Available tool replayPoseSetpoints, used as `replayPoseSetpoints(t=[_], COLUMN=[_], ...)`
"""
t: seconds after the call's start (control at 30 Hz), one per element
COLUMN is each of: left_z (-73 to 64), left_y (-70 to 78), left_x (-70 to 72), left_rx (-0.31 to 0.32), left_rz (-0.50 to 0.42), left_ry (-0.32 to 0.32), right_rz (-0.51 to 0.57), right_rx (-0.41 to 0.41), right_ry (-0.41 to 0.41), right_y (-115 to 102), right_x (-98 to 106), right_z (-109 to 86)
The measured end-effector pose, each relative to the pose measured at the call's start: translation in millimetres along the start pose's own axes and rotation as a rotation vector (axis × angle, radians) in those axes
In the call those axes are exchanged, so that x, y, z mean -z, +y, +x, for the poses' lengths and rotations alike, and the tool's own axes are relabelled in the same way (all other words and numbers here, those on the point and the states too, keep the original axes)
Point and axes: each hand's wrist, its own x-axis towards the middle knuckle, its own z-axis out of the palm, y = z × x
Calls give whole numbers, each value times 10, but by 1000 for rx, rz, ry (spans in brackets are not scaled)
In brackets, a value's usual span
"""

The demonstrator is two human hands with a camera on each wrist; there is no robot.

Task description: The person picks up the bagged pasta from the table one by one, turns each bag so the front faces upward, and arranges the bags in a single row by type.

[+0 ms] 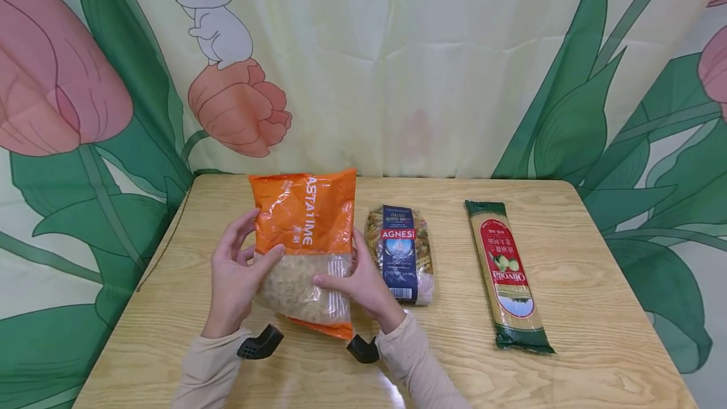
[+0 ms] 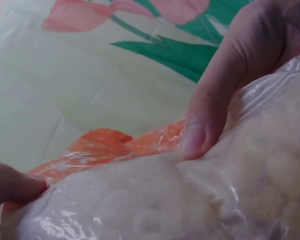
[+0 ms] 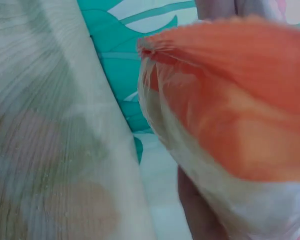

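Observation:
Both hands grip an orange PASTATIME pasta bag, lifted over the left part of the table. Pale pasta shows through its clear window. My left hand holds its left side, thumb on the front. On the other side, my right hand grips with its thumb across the clear part. The left wrist view shows both thumbs on the plastic, the right thumb nearer the middle. In the right wrist view the orange bag looks blurred, and parts of a hand are partly hidden by it.
Right of the held bag lies an AGNESI pasta bag with a blue label. Farther right, a long Olivoilà spaghetti pack with green ends lies slanted. The wooden table ends against a flower-printed curtain.

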Motion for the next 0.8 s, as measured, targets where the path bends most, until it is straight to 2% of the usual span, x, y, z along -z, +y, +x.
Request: replayPoseSetpoints(t=[0.23, 0.43, 0.57, 0.67, 0.8], left_z=[8, 6, 23, 50, 80], left_y=[12, -7, -79, -180, -357], left_x=[33, 94, 161, 248, 384], left_rx=[39, 76, 85, 89, 170], left_rz=[-10, -43, -80, -81, -175], left_ry=[-33, -62, -97, -174, -407], right_rz=[60, 98, 112, 120, 148], right_rx=[69, 78, 112, 124, 123], right_ry=[22, -26, -63, -83, -112], right_y=[44, 40, 27, 21, 31], right_x=[35, 58, 68, 77, 110], right_z=[-11, -27, -46, -61, -74])
